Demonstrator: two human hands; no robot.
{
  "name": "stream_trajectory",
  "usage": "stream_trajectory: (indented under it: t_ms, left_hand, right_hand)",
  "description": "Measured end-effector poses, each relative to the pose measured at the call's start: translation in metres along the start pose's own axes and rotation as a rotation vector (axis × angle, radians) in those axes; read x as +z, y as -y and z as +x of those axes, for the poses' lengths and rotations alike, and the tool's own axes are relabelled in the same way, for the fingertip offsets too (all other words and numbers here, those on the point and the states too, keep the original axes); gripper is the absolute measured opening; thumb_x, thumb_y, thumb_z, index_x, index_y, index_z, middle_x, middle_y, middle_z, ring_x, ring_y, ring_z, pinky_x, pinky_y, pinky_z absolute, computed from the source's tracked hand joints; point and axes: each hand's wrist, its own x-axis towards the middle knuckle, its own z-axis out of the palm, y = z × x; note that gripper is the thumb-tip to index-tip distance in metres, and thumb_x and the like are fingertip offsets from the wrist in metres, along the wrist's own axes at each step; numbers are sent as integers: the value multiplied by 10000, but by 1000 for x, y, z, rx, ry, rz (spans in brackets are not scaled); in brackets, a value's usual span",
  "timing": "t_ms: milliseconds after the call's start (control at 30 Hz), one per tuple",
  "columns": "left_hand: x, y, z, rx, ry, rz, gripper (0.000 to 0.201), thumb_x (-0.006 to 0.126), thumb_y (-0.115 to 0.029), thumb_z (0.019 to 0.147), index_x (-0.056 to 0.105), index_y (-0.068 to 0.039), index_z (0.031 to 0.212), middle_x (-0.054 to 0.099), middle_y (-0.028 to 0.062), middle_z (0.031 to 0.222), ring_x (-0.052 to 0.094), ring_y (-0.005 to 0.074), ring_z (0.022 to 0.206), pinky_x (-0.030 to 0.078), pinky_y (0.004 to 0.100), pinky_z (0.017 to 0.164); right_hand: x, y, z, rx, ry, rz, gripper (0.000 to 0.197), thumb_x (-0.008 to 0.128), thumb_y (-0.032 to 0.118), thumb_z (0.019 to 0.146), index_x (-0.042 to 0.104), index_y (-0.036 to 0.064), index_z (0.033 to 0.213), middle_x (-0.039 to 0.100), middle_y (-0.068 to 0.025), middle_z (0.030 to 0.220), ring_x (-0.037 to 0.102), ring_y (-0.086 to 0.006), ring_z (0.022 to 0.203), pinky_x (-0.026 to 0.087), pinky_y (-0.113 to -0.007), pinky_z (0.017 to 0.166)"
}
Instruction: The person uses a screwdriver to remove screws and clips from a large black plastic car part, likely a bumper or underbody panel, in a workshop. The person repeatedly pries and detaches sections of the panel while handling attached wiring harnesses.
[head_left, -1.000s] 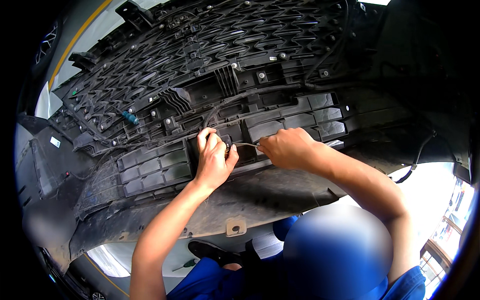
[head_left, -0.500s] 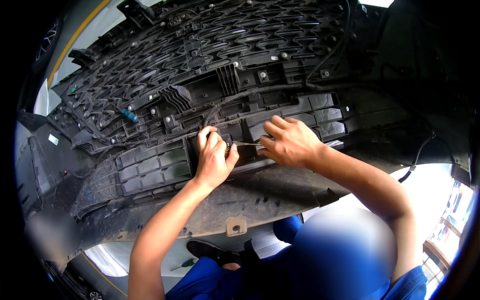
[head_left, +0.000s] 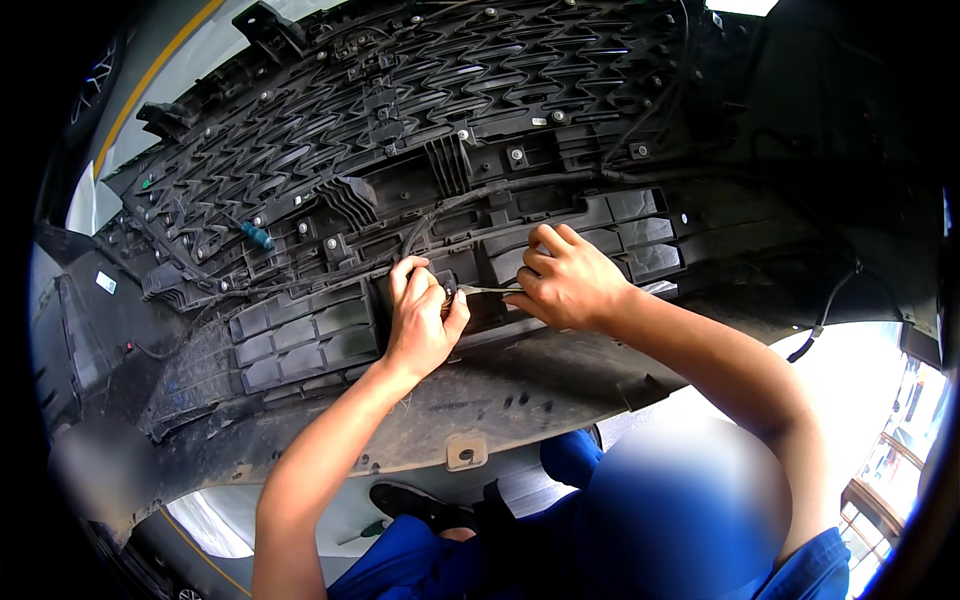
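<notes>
A large black car bumper (head_left: 480,385) with a grille (head_left: 470,85) lies inner side up before me. My left hand (head_left: 415,320) is closed at a recess in its middle. Thumb and fingers pinch a small black part (head_left: 449,284), possibly a connector, below the wrapped wiring harness (head_left: 500,187). To its right, my right hand (head_left: 566,280) is closed round a tool with a thin, pale, straight shaft (head_left: 486,290). That shaft points left, and its tip is at the black part by my left thumb. The tool's handle is hidden in my fist, so its exact kind does not show.
A blue-green cylindrical piece (head_left: 257,235) sits on the grille's left part. A loose black cable (head_left: 812,338) hangs at the bumper's right edge. On the floor by my shoe (head_left: 405,500) lies a green-handled tool (head_left: 374,528). A pale tab (head_left: 466,453) juts from the near edge.
The view has shifted slightly. Both hands keep nearly the same hold, and the thin shaft stays against the black part.
</notes>
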Motion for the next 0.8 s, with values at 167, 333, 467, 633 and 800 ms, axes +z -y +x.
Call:
stream_trajectory:
  t_ms: [167, 333, 467, 633, 800]
  left_hand:
    - [0, -1, 1, 0, -6, -18, 301, 712, -127, 909, 535, -4, 697, 533, 139, 865, 502, 399, 1151, 431, 509, 998]
    - [-3, -1, 0, -7, 18, -6, 245, 737, -101, 870, 592, 41, 733, 578, 167, 904, 514, 415, 1162, 440, 510, 1000]
    - [-3, -1, 2, -6, 29, -10, 252, 741, -98, 869, 586, 30, 717, 582, 158, 898, 516, 410, 1163, 441, 504, 1001]
    - [-8, 0, 6, -84, 144, -63, 366, 721, -126, 924, 472, -7, 683, 547, 118, 899, 481, 374, 1237, 402, 479, 1044]
    - [-15, 2, 8, -155, 232, -115, 394, 732, -157, 943, 493, -4, 670, 566, 114, 907, 475, 361, 1247, 393, 472, 1056]
  right_hand:
    - [-1, -1, -4, -30, -4, -20, 375, 733, 409, 905, 735, 65, 754, 697, -38, 835, 586, -239, 976, 481, -351, 879]
    - [1, -1, -4, -51, 7, -5, 351, 779, 372, 868, 724, 51, 737, 672, -53, 821, 610, -239, 904, 511, -340, 844]
    - [-1, -3, -1, -22, 61, 27, 322, 748, 372, 881, 739, 78, 752, 698, -53, 855, 635, -242, 946, 552, -364, 827]
    - [-3, -7, 11, -157, 290, -93, 154, 676, 251, 837, 781, 144, 800, 722, -47, 929, 664, -261, 977, 580, -364, 683]
    - [-3, 3, 2, -199, 95, -125, 180, 694, 282, 718, 726, 113, 666, 654, -28, 853, 621, -241, 918, 542, -316, 641]
